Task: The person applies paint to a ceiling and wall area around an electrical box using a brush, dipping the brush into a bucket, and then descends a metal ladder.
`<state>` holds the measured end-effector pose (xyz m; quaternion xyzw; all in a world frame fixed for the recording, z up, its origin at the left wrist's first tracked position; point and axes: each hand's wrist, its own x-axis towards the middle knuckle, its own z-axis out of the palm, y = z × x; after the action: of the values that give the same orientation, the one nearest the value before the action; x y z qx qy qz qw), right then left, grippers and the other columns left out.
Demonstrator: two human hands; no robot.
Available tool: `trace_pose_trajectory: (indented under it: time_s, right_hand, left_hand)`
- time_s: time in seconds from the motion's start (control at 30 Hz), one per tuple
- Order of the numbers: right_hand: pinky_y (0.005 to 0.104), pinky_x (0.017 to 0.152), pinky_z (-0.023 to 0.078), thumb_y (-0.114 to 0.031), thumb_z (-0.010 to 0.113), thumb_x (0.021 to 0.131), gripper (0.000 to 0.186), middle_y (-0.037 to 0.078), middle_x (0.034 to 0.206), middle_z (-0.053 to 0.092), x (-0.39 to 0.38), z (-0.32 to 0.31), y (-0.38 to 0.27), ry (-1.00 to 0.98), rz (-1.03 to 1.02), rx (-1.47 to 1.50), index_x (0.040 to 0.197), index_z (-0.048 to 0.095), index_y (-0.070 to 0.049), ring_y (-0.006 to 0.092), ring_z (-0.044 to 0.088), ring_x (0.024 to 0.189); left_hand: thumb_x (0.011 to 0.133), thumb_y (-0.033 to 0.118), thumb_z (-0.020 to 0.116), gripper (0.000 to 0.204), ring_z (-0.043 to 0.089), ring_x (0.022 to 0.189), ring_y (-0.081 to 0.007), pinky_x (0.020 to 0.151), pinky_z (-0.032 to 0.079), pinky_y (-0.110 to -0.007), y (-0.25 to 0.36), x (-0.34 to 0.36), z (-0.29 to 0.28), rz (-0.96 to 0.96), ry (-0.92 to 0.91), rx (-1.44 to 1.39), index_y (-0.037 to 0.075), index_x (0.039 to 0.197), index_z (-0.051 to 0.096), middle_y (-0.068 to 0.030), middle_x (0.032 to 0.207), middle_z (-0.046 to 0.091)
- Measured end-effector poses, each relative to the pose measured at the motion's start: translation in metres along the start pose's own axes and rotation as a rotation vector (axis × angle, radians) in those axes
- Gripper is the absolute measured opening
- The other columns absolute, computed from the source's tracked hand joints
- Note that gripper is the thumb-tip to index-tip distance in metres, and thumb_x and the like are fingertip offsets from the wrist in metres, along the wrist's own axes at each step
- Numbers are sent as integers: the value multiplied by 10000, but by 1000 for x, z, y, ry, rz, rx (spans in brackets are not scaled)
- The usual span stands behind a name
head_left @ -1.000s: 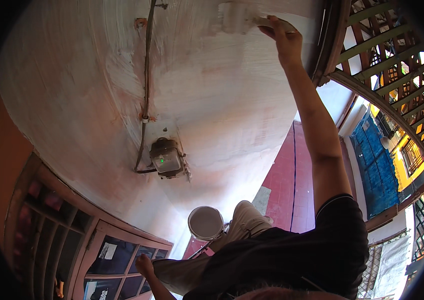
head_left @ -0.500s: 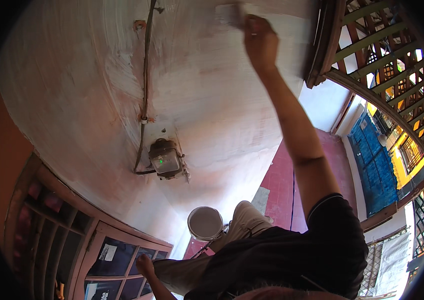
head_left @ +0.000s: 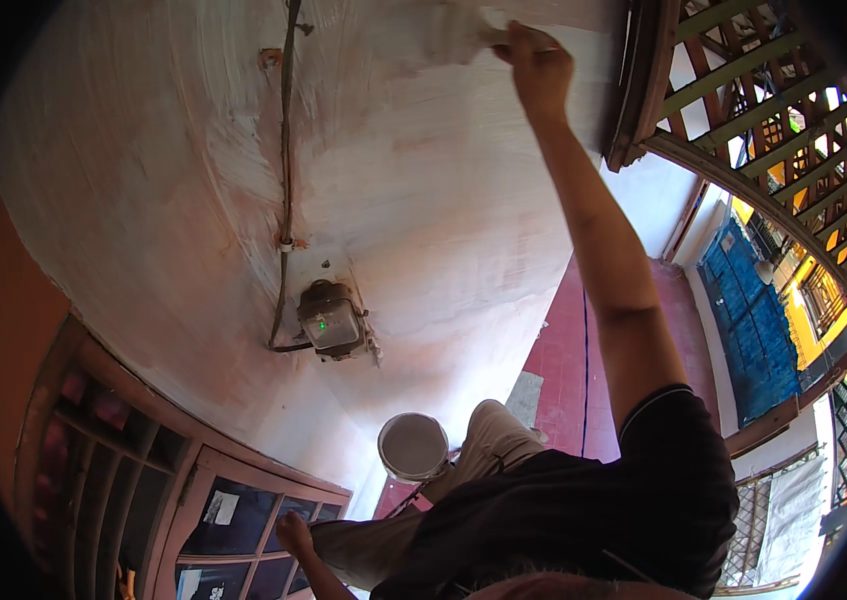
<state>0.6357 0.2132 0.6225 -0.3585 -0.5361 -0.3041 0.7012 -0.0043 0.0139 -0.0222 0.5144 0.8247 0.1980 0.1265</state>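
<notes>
Up top, centre of frame: one pale, paint-loaded brush head (head_left: 464, 30) pressed flat on the whitewashed plaster wall (head_left: 144, 170), blurred. Right hand (head_left: 536, 62) is fisted around its handle, fingers curled shut, knuckles toward camera.

Diff vs earlier frames: a second ago the hand sat further right along the top edge; it has swept left across the wall, and the brush with it. Forearm angle steeper now.

Pose: right arm fully extended, running from the black sleeve at lower right up to the top edge, elbow near straight. Left hand (head_left: 294, 535) is low at bottom centre-left, beside the dark wood-framed glass cabinet (head_left: 234, 530); it looks loosely curled, but I can't tell whether it grips anything. It has held that spot throughout.

Counts: one round white paint bucket (head_left: 414, 446) at lower centre, just beside the beige-trousered knee. One grey electricity meter (head_left: 332, 322) mounted on the wall at centre, one dark cable (head_left: 287, 150) running up from it. One brown wooden lattice (head_left: 764, 110) at upper right.
</notes>
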Motion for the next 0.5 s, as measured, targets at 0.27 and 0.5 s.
trace_pose_trajectory:
  time_s: [0.27,0.5]
  right_hand:
    - [394,669,564,-339,645,932,336,186,724,711,23,-53,5,184,-40,-393,915,748,-20,324,723,693]
    - [431,676,567,-178,675,906,144,192,899,708,-23,26,-53,87,-146,-227,902,712,-40,379,697,761]
  left_hand:
    - [956,319,434,466,651,867,-481,809,505,-574,4,0,-7,16,6,-34,-49,860,704,-290,923,687]
    - [922,280,453,421,647,837,-482,779,502,-580,16,-5,-10,-21,9,-63,-53,838,696,-292,901,682]
